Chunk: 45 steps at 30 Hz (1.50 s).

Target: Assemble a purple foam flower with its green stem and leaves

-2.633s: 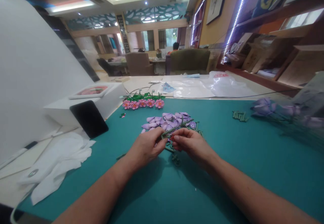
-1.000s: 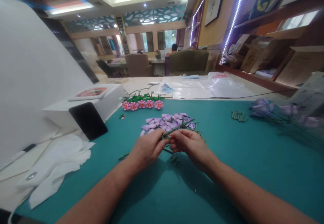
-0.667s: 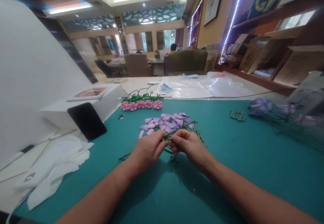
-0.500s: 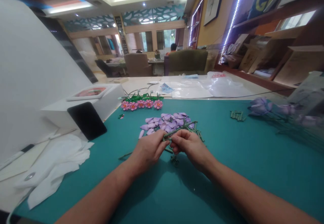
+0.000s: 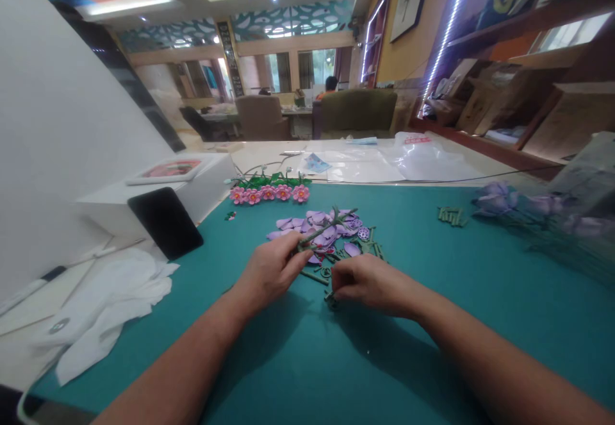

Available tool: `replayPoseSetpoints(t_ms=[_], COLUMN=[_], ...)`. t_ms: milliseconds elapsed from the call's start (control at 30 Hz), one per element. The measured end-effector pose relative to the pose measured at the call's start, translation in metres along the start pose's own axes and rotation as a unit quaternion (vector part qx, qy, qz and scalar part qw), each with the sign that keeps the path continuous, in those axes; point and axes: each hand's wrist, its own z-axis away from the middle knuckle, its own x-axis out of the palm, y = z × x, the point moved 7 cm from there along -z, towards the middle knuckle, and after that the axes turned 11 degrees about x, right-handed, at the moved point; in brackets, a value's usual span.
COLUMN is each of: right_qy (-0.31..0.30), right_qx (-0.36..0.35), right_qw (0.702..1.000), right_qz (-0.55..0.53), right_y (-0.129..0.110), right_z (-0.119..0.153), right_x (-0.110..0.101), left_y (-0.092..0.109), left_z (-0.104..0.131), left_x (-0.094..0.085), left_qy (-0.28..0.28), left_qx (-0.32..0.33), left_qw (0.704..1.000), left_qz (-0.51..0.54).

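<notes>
My left hand is closed round a green toy flower stem, which slants up to the right over a pile of lilac petal pieces. Nearer to me, my right hand is low over the mat with its fingertips pinched at a little heap of small green pieces. Its fingers partly hide what they grip. Between the hands lie a green rod and other green parts. Lilac lattice discs rest at the right of the pile.
A row of pink toy flowers lies at the mat's back edge. Short green rods and finished-looking lilac flowers are at the right. A black phone leans on a white box at the left, near crumpled white wrapping.
My right hand has left the stem and come down toward me to the small green pieces. My left hand has shifted slightly left, still holding the stem.
</notes>
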Motion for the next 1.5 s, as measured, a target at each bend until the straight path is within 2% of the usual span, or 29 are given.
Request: replayPoseSetpoints(t_ms=[67, 167, 333, 467, 633, 767, 933, 1067, 1233, 1500], right_qy=[-0.003, 0.008, 0.029, 0.051, 0.085, 0.109, 0.097, 0.080, 0.131, 0.164], right_qx=[0.011, 0.016, -0.013, -0.031, 0.001, 0.000, -0.027, -0.031, -0.039, -0.035], right_qw=[0.997, 0.990, 0.983, 0.983, 0.995, 0.991, 0.956, 0.921, 0.896, 0.894], right_qz=[0.079, 0.141, 0.181, 0.174, 0.057, -0.081, -0.276, -0.379, -0.423, -0.416], right_y=[0.000, 0.003, 0.007, 0.002, -0.007, -0.001, 0.015, 0.020, 0.020, 0.020], right_z=[0.001, -0.002, -0.007, -0.004, 0.002, -0.003, -0.016, -0.021, -0.019, -0.016], right_x=[0.005, 0.013, 0.028, 0.024, 0.000, -0.007, -0.003, -0.003, -0.006, -0.006], left_y=[0.000, 0.001, 0.000, 0.000, 0.000, -0.001, -0.002, 0.000, 0.002, 0.002], left_z=[0.000, 0.000, -0.001, -0.001, 0.000, 0.000, 0.001, 0.001, 0.000, 0.001], left_x=[0.001, 0.001, 0.002, 0.002, 0.002, 0.003, 0.005, 0.006, 0.008, 0.012], left_qy=[-0.003, -0.002, -0.007, -0.010, -0.005, -0.003, -0.001, -0.014, -0.029, -0.034], left_qx=[-0.001, 0.000, -0.009, -0.005, 0.000, 0.009, 0.006, 0.001, -0.003, 0.010], left_qw=[1.000, 1.000, 1.000, 1.000, 1.000, 1.000, 1.000, 0.999, 0.999, 0.999], left_qz=[0.003, 0.012, 0.011, 0.017, 0.023, 0.021, 0.020, 0.030, 0.029, 0.018])
